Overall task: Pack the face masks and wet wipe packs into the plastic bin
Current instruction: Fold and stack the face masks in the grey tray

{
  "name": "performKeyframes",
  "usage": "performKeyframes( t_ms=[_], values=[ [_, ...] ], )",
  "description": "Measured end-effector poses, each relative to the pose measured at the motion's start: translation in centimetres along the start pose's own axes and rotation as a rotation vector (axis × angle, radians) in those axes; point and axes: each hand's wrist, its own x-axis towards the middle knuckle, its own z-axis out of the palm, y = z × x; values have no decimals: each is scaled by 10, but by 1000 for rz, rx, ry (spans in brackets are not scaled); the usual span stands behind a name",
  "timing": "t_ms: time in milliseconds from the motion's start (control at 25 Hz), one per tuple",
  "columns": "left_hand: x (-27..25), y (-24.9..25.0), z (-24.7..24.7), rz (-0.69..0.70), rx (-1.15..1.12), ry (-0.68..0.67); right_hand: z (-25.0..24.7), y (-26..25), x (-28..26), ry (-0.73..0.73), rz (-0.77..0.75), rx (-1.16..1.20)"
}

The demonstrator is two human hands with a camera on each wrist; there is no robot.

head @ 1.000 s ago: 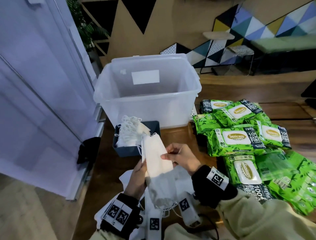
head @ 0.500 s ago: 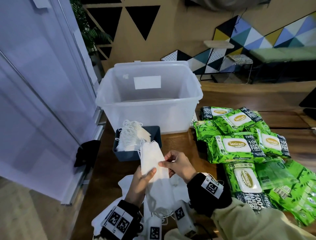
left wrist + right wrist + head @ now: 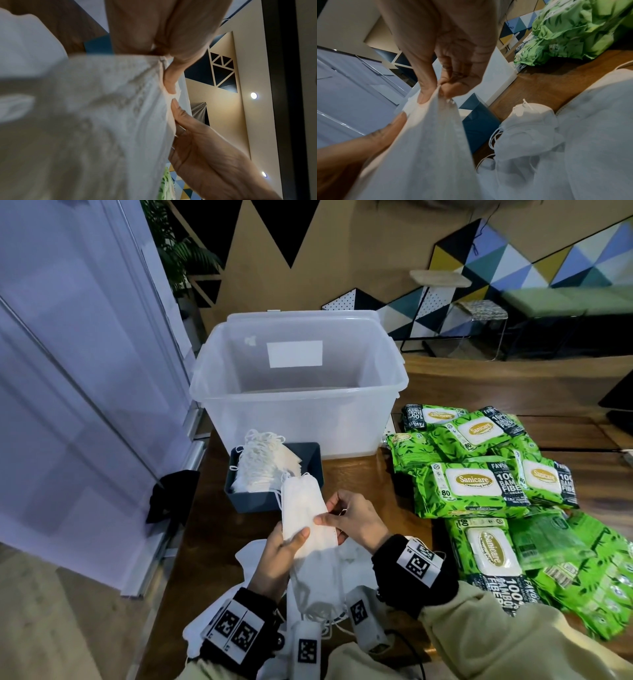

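I hold a white folded face mask point(image 3: 303, 513) upright over the table, in front of a small dark blue box point(image 3: 310, 470) stuffed with more masks point(image 3: 260, 465). My left hand point(image 3: 284, 546) grips its lower left edge, thumb on the front. My right hand point(image 3: 346, 517) pinches its right edge between thumb and fingers; the pinch point(image 3: 439, 90) shows close up in the right wrist view. More loose white masks point(image 3: 329, 580) lie under my hands. The clear plastic bin point(image 3: 298, 392) stands behind, nothing visible inside. Green wet wipe packs point(image 3: 472, 484) are piled on the right.
The wooden table point(image 3: 356, 481) ends at its left edge beside a pale partition wall point(image 3: 68, 371). A black cloth point(image 3: 171, 494) hangs there. Bench seating and a small side table point(image 3: 442, 280) stand beyond the table, behind the bin.
The mask stays between both hands. My right hand has shifted its pinch along the mask's right edge, and my left thumb has come up onto the front.
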Motion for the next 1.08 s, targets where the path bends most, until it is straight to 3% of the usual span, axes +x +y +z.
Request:
performKeyframes(
  t_ms=[200,440,560,680,840,1000,1080],
  values=[
    [-5,1,-6,-85,-57,60,-14,-8,-3,-12,-44,24],
    [-4,7,-20,-115,-25,90,-62,-61,-9,131,-301,297],
    [-2,8,-15,-135,-14,44,-58,-64,-13,9,-463,352],
    [-4,14,-9,-50,-13,-26,-37,-34,-21,-177,-613,304],
    [-3,25,-8,-38,-64,-42,-18,20,-26,-280,-581,163],
    [3,13,-9,-72,-83,117,-4,37,-23,-236,-511,188],
    [3,10,-10,-60,-58,118,0,37,-25,-205,-514,196]
  ],
)
